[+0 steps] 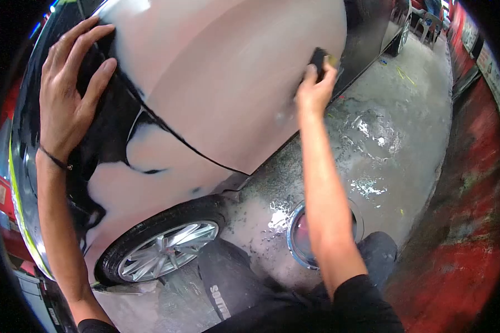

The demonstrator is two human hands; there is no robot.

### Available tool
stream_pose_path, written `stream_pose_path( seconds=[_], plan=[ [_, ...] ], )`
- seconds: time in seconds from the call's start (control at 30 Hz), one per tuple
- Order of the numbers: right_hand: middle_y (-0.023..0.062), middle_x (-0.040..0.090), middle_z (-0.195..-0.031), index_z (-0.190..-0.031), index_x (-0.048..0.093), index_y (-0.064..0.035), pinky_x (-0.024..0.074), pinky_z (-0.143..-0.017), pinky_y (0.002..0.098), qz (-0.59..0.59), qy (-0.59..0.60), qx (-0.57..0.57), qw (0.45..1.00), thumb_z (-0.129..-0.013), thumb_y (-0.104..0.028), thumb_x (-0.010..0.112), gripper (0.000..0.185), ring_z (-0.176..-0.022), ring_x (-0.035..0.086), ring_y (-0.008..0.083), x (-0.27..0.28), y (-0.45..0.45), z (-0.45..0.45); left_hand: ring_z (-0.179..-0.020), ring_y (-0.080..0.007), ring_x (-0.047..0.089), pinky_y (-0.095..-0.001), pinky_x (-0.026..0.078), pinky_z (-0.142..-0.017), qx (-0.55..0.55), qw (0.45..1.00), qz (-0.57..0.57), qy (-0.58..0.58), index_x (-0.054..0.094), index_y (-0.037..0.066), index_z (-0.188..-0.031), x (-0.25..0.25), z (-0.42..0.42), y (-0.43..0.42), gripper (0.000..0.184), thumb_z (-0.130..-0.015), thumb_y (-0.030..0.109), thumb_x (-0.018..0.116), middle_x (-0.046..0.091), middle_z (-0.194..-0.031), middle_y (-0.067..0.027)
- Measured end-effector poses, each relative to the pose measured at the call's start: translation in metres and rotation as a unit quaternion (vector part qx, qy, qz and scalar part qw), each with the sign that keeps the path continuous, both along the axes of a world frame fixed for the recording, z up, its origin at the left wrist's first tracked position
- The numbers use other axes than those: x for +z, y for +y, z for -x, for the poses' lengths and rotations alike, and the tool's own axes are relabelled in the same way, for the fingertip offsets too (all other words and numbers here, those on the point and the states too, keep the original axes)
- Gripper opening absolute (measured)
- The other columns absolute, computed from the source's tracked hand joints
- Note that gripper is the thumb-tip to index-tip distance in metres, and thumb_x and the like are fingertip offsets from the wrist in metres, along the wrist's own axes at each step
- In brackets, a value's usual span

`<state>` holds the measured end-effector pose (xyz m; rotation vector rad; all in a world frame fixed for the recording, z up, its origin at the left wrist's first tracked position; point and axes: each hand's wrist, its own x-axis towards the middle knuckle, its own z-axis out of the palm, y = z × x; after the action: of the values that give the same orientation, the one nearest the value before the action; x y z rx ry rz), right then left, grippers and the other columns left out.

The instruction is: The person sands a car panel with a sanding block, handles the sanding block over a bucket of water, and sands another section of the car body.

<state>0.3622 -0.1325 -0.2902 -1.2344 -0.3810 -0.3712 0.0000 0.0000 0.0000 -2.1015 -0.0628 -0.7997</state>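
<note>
A car panel [222, 83] with pinkish-grey patches over black paint fills the upper middle. My left hand [69, 83] lies with spread fingers on the black part of the car at the upper left, a dark band round its wrist. At the panel's right side, my right hand [316, 86] grips a dark block [318, 58] against the surface. Something yellowish shows beside the fingers, too blurred to make out. The panel's dark seam runs between the two hands.
Below the panel is a wheel [169, 252] with silver spokes. A round bucket [297, 238] stands on the wet floor [372, 139], partly behind my right forearm. A red, stained wall [466, 222] runs along the right. Chairs [429, 25] stand far back.
</note>
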Motion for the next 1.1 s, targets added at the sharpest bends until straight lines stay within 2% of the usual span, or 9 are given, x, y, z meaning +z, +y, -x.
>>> stream_pose_path(
  seconds=[0.13, 0.2, 0.3, 0.4, 0.5, 0.57, 0.7, 0.8, 1.1],
  plan=[
    [0.0301, 0.058, -0.156, -0.151, 0.052, 0.0067, 0.0415, -0.127, 0.0534, 0.031, 0.069, 0.010, 0.997, -0.115, -0.015, 0.062, 0.043, -0.149, 0.055, 0.0448, -0.005, -0.007, 0.025, -0.153, -0.0416, 0.057, -0.0532, 0.045, -0.128, -0.043, 0.991, 0.056, 0.111, 0.068, 0.011, -0.153, 0.047, -0.125, 0.008, 0.054, -0.108, 0.040, 0.075, 0.062, -0.162, -0.0220],
    [0.0306, 0.051, -0.165, -0.161, 0.052, 0.0008, 0.0375, -0.125, 0.0622, 0.047, -0.107, -0.105, 0.988, -0.112, -0.012, 0.065, 0.053, -0.147, 0.053, 0.0497, -0.012, 0.023, 0.120, -0.163, -0.0449, 0.043, -0.0580, 0.035, -0.135, -0.052, 0.974, 0.102, 0.197, 0.059, 0.014, -0.163, 0.088, -0.212, -0.008, 0.071, -0.104, 0.052, 0.075, 0.047, -0.174, -0.0246],
    [0.0309, 0.050, -0.165, -0.164, 0.053, -0.0060, 0.0336, -0.125, 0.0668, 0.107, -0.005, 0.058, 0.993, -0.110, -0.013, 0.068, 0.057, -0.150, 0.050, 0.0502, 0.048, -0.002, 0.200, -0.168, -0.0489, 0.035, -0.0620, 0.030, -0.138, -0.062, 0.940, 0.083, 0.324, 0.054, 0.013, -0.167, 0.137, -0.326, -0.006, 0.087, -0.099, 0.062, 0.074, 0.038, -0.180, -0.0286],
    [0.0289, 0.051, -0.166, -0.162, 0.054, -0.0053, 0.0382, -0.125, 0.0612, 0.116, 0.150, 0.000, 0.982, -0.112, -0.014, 0.067, 0.053, -0.149, 0.052, 0.0482, 0.083, 0.003, 0.132, -0.168, -0.0513, 0.033, -0.0633, 0.030, -0.138, -0.099, 0.905, 0.028, 0.412, 0.054, 0.010, -0.166, 0.170, -0.402, 0.001, 0.091, -0.097, 0.066, 0.074, 0.037, -0.179, -0.0316],
    [0.0266, 0.055, -0.163, -0.160, 0.054, 0.0002, 0.0446, -0.125, 0.0506, -0.014, 0.320, -0.008, 0.947, -0.117, -0.016, 0.061, 0.047, -0.149, 0.057, 0.0421, 0.079, 0.004, 0.022, -0.167, -0.0500, 0.037, -0.0611, 0.033, -0.137, -0.147, 0.896, -0.057, 0.415, 0.059, 0.009, -0.163, 0.171, -0.432, -0.005, 0.082, -0.101, 0.062, 0.070, 0.039, -0.178, -0.0346],
    [0.0245, 0.059, -0.162, -0.163, 0.052, 0.0044, 0.0443, -0.127, 0.0493, -0.133, 0.494, 0.017, 0.859, -0.119, -0.016, 0.056, 0.048, -0.152, 0.056, 0.0370, 0.097, 0.001, -0.017, -0.170, -0.0418, 0.035, -0.0576, 0.029, -0.140, -0.186, 0.914, 0.040, 0.358, 0.057, 0.023, -0.167, 0.147, -0.440, 0.008, 0.079, -0.098, 0.053, 0.081, 0.041, -0.182, -0.0207],
    [0.0242, 0.058, -0.169, -0.165, 0.057, 0.0004, 0.0420, -0.129, 0.0467, 0.041, 0.336, -0.087, 0.937, -0.117, -0.012, 0.060, 0.050, -0.155, 0.056, 0.0364, 0.159, 0.023, 0.068, -0.175, -0.0382, 0.025, -0.0577, 0.018, -0.144, -0.134, 0.902, 0.134, 0.387, 0.055, 0.030, -0.168, 0.154, -0.440, -0.002, 0.087, -0.091, 0.058, 0.083, 0.031, -0.187, -0.0181],
    [0.0261, 0.057, -0.169, -0.161, 0.062, 0.0007, 0.0388, -0.132, 0.0496, 0.111, 0.386, -0.075, 0.913, -0.115, -0.011, 0.060, 0.047, -0.159, 0.053, 0.0407, 0.220, 0.034, 0.135, -0.176, -0.0382, 0.022, -0.0588, 0.016, -0.144, -0.114, 0.901, 0.155, 0.389, 0.057, 0.029, -0.165, 0.153, -0.442, -0.008, 0.084, -0.091, 0.061, 0.083, 0.029, -0.188, -0.0178],
    [0.0248, 0.071, -0.152, -0.162, 0.062, -0.0038, 0.0522, -0.117, 0.0458, -0.003, 0.460, -0.093, 0.883, -0.115, -0.016, 0.062, 0.048, -0.137, 0.068, 0.0448, 0.038, 0.030, 0.041, -0.177, -0.0364, 0.020, -0.0589, 0.012, -0.144, -0.177, 0.905, 0.096, 0.374, 0.053, 0.029, -0.169, 0.137, -0.444, 0.014, 0.085, -0.097, 0.064, 0.080, 0.028, -0.188, -0.0187]
  ],
)
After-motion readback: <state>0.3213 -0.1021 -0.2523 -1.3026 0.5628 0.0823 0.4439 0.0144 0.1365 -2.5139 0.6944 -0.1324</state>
